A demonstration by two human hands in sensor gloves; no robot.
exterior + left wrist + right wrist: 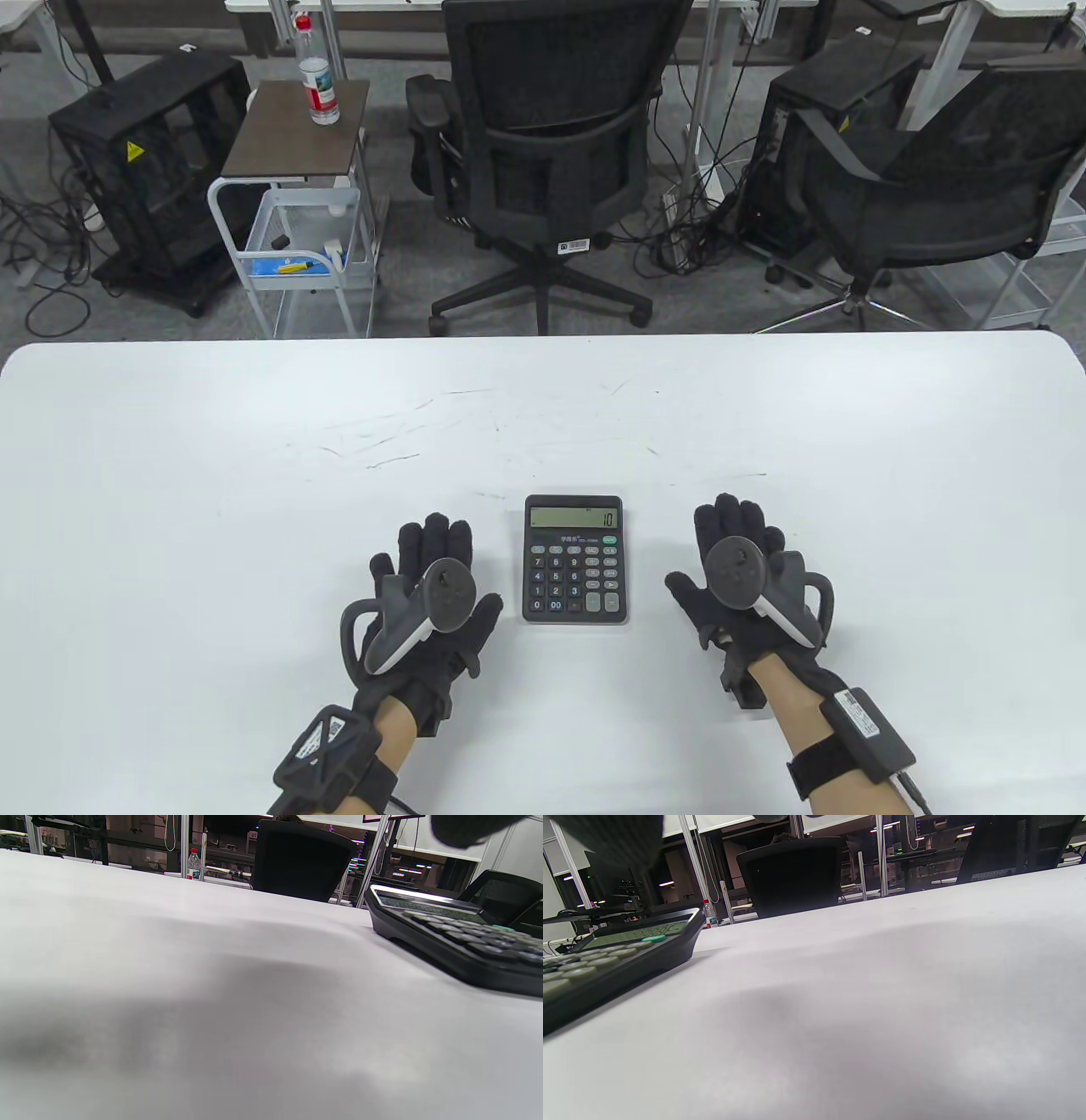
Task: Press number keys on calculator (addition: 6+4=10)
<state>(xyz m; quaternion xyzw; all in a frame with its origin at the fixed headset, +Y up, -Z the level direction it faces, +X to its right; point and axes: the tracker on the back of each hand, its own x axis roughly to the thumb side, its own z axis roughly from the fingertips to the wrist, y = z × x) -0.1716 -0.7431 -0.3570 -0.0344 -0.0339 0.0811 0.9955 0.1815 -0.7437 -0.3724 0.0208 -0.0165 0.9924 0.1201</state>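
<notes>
The calculator (576,560) lies flat on the white bench (254,475) near its front edge, between the two hands, and its display reads 10. The left hand (428,594) rests palm down on the bench just left of it, fingers spread flat, grip wide and holding nothing. The right hand (747,586) lies the same way to the right, apart from the calculator, grip likewise wide and holding nothing.

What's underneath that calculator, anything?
The calculator lies flat on the white table, its screen reading 10. Only bare tabletop shows around its edges; whatever is directly beneath its body is covered. Neither the left hand nor the right hand touches it.
</notes>
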